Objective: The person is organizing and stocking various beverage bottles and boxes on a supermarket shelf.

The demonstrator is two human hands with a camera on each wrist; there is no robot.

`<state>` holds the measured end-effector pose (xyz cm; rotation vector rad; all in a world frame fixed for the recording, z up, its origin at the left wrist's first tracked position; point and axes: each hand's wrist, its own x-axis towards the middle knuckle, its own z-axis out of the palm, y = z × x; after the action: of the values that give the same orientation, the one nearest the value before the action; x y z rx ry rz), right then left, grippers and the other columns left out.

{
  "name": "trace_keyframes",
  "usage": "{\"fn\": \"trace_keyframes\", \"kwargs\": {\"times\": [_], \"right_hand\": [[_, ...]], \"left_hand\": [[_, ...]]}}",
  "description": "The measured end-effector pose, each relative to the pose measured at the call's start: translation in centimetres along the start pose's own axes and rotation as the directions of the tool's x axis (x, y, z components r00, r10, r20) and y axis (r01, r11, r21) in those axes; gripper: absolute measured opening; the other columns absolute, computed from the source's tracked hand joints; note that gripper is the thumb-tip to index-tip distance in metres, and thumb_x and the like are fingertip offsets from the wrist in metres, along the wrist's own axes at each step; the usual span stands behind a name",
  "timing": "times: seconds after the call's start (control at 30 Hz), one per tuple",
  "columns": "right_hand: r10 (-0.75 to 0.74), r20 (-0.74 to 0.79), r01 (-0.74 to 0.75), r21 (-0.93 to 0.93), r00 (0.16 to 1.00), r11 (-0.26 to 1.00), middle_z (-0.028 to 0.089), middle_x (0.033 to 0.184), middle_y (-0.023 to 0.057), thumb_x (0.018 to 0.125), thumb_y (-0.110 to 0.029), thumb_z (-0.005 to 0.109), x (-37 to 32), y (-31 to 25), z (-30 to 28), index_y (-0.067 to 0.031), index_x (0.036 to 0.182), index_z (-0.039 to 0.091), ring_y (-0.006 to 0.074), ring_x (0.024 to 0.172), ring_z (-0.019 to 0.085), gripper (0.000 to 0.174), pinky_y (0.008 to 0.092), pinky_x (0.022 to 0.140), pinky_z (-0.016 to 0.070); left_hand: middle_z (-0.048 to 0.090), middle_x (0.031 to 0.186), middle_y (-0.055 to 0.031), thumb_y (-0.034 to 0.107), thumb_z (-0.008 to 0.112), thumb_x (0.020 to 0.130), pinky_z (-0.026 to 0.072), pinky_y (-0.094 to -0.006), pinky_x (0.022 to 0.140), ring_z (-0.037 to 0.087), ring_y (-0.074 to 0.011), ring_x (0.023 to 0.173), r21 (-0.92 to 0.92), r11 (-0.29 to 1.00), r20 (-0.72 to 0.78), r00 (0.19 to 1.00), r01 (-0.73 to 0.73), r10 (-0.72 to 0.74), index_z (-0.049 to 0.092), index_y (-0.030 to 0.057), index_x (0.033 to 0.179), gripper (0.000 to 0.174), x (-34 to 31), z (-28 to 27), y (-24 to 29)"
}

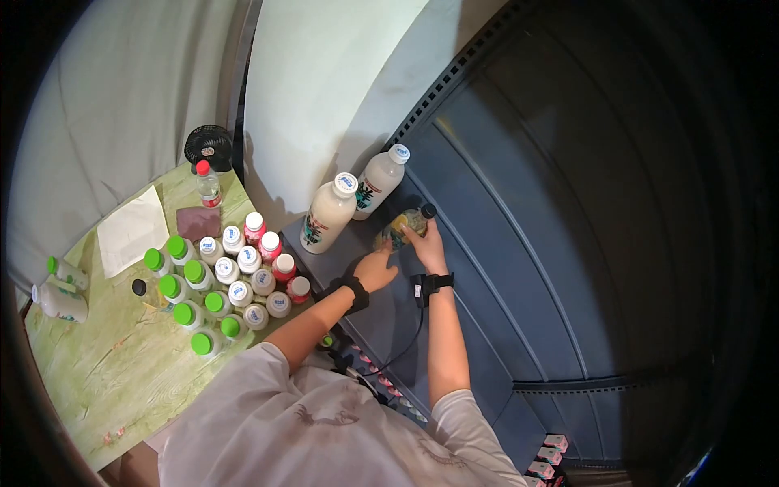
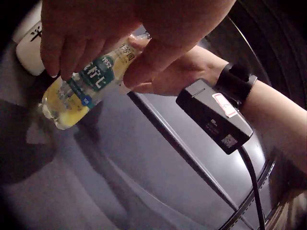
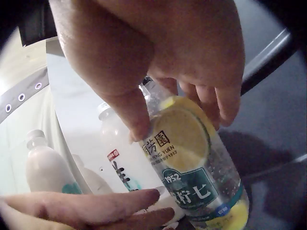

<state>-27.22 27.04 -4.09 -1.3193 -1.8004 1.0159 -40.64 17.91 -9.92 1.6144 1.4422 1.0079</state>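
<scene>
A clear drink bottle (image 1: 399,228) with a black cap and a lemon-slice label (image 3: 184,139) leans at a tilt over the grey shelf (image 1: 389,308). Near its neck my right hand (image 1: 430,250) grips it, thumb on one side and fingers on the other. My left hand (image 1: 376,269) is beside the lower half, its fingers (image 3: 120,203) fairly straight and their tips right at the bottle's side. Just past the hands stand two large white bottles, the nearer one (image 1: 329,215) to the left and another (image 1: 380,183) against the shelf's back panel.
To the left, a green-patterned table (image 1: 97,381) bears several green-capped bottles (image 1: 185,315), white-capped bottles (image 1: 247,260) and pink bottles (image 1: 270,246). A red-capped bottle (image 1: 208,187) and a black fan (image 1: 208,148) stand farther back. A cable (image 1: 410,345) hangs from my right wrist camera.
</scene>
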Motion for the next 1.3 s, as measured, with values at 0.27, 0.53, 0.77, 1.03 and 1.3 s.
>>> {"fn": "trace_keyframes", "kwargs": {"times": [0.27,0.53,0.77,1.03,1.3], "right_hand": [[-0.05,-0.04,0.048,-0.046,0.998,0.998,0.066,0.112,0.0106,0.088,-0.014,0.073,0.4,1.1,0.0,0.001,0.126,0.052,0.0184,0.102,0.063,0.046,0.0317,0.091,0.0489],[-0.088,-0.138,0.064,-0.17,0.986,0.983,0.069,0.106,0.0122,0.087,-0.016,0.075,0.5,1.7,0.5,0.0015,0.12,0.056,0.0191,0.097,0.065,0.042,0.0329,0.087,0.0503],[-0.057,-0.145,0.035,-0.155,0.988,0.987,0.068,0.107,0.012,0.087,-0.017,0.075,0.4,1.2,0.7,0.0008,0.12,0.055,0.0196,0.098,0.065,0.043,0.0335,0.089,0.0496],[-0.053,-0.158,0.029,-0.15,0.986,0.988,0.068,0.108,0.0121,0.087,-0.016,0.074,-0.4,0.3,0.6,-0.0001,0.121,0.054,0.0203,0.1,0.065,0.043,0.0336,0.089,0.0492],[-0.062,-0.168,0.04,-0.131,0.984,0.991,0.066,0.111,0.0198,0.084,-0.021,0.076,0.0,1.2,0.8,0.0006,0.114,0.055,0.0313,0.103,0.065,0.042,0.0394,0.089,0.0493]], "left_hand": [[0.061,0.122,-0.0231,0.019,0.062,0.087,0.0483,-0.0431,0.093,0.061,-0.039,0.109,0.007,0.983,-0.252,0.951,-0.181,0.177,0.056,-0.0016,0.128,0.046,-3.0,-4.8,2.3],[0.059,0.111,-0.0175,0.008,0.071,0.08,0.0479,-0.04,0.087,0.059,-0.034,0.103,0.055,0.967,-0.659,0.719,-0.249,0.222,0.062,0.0017,0.113,0.035,-8.0,-13.2,6.4],[0.044,0.137,-0.0251,0.021,0.085,0.071,0.0381,-0.0448,0.106,0.044,-0.0395,0.128,0.16,0.984,-0.701,0.692,-0.084,0.173,0.036,0.0,0.141,0.088,-6.8,-15.2,4.5],[0.05,0.136,-0.0263,0.028,0.088,0.068,0.0446,-0.0442,0.101,0.051,-0.0414,0.124,0.009,1.0,-0.475,0.88,0.025,-0.018,0.026,-0.0017,0.147,0.104,-4.9,-13.6,-0.7],[0.06,0.122,-0.0236,0.025,0.087,0.066,0.051,-0.0461,0.089,0.061,-0.0421,0.107,-0.004,0.993,-0.492,0.864,0.12,-0.107,0.037,0.005,0.137,0.089,-4.2,-13.8,-0.8]]}}
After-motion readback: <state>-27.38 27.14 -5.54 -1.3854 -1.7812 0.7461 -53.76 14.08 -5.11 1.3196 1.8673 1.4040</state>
